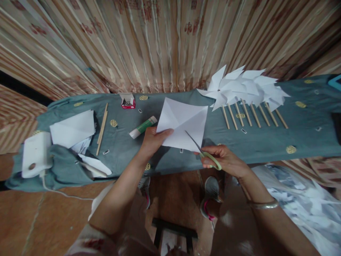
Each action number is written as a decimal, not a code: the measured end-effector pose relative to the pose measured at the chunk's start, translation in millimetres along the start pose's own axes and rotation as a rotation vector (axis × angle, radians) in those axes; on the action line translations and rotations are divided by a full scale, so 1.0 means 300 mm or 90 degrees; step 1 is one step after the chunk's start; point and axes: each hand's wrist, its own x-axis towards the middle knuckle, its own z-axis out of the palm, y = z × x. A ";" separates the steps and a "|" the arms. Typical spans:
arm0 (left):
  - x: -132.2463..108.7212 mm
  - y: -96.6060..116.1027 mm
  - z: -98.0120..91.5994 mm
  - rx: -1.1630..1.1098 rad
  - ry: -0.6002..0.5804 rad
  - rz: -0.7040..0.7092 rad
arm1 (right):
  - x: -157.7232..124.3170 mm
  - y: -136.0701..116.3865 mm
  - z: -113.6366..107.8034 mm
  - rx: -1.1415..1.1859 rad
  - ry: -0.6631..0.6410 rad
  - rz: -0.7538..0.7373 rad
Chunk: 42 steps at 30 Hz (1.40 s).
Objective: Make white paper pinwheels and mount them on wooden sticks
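A square sheet of white paper with diagonal creases is held above the cloth. My left hand grips its lower left side, thumb on top. My right hand has its fingers in the handles of a pair of scissors with light green grips. The scissor blade lies over the paper's lower right part, pointing toward its middle. Just left of the paper, a green and white glue stick rests on the cloth, close to my left hand.
Several white paper pinwheels on wooden sticks overlap at the right. A red box of small metal pieces, loose sticks, stacked paper and a white corded device occupy the left. A plastic bag sits below right.
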 end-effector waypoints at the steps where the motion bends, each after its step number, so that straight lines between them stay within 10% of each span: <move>1: 0.000 0.000 0.000 -0.001 0.000 0.000 | 0.000 -0.001 0.001 0.005 0.000 0.004; 42: 0.004 -0.020 0.010 0.009 -0.006 -0.006 | 0.003 -0.001 0.013 0.034 0.034 0.015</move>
